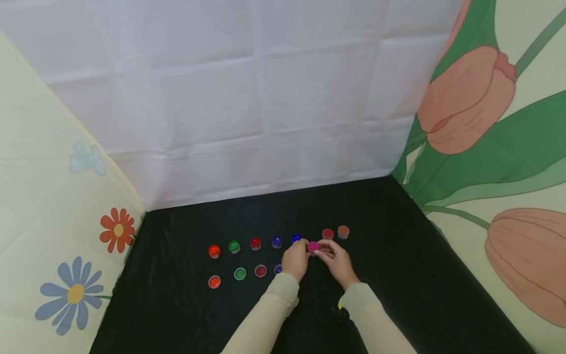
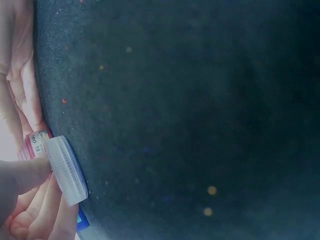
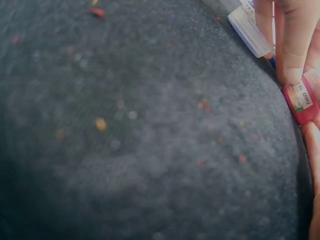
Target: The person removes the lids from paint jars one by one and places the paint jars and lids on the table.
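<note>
Both hands meet at a small magenta paint pot [image 1: 313, 247] towards the right of the rows. From its right side, my right hand [image 1: 338, 260] pinches it with the fingertips. My left hand [image 1: 295, 259] grips its left side; the left thumb lies against its labelled wall in the left wrist view. The pot [image 3: 302, 100] shows a printed label in the right wrist view. A clear ridged lid [image 2: 67, 170] sits beside the left fingers, low by the black cloth, with a blue pot [image 2: 82, 220] partly hidden beyond.
A back row of pots runs from orange [image 1: 214, 251] through green [image 1: 234, 247] to red [image 1: 327, 234] and brown-orange [image 1: 343, 232]. Nearer lie clear-rimmed coloured pieces, including orange [image 1: 214, 281] and green [image 1: 240, 274]. Black cloth [image 1: 177, 314] covers the table; a white curtain [image 1: 265, 98] hangs behind.
</note>
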`<state>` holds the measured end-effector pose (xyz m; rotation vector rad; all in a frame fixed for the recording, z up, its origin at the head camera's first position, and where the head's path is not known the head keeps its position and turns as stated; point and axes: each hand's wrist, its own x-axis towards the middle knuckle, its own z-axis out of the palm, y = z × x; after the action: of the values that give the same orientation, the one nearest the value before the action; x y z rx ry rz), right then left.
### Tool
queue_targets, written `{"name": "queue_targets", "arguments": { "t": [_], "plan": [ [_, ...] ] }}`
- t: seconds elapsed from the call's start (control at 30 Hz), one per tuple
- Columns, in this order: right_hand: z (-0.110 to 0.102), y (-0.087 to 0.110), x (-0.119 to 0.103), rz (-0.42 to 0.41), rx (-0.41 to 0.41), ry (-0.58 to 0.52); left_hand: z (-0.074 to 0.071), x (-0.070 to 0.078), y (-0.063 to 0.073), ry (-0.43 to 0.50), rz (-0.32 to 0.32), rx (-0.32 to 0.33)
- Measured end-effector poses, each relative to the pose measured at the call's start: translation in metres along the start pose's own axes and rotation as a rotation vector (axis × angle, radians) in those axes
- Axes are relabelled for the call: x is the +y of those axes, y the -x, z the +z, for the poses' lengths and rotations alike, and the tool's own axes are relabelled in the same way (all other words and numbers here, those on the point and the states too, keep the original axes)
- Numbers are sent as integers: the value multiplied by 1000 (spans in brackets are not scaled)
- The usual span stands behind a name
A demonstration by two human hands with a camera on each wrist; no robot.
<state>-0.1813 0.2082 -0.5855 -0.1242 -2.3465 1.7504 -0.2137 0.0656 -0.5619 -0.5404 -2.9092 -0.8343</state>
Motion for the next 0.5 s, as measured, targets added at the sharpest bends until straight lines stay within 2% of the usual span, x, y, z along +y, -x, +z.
{"name": "queue_targets", "arguments": {
  "t": [0.3, 0.5],
  "plan": [
    [-3, 1, -1, -25, -34, 4, -1, 2, -1, -26, -9, -11],
    [-5, 2, 0, -16, -54, 44, 0, 3, 0, -47, -11, -15]
  ]
}}
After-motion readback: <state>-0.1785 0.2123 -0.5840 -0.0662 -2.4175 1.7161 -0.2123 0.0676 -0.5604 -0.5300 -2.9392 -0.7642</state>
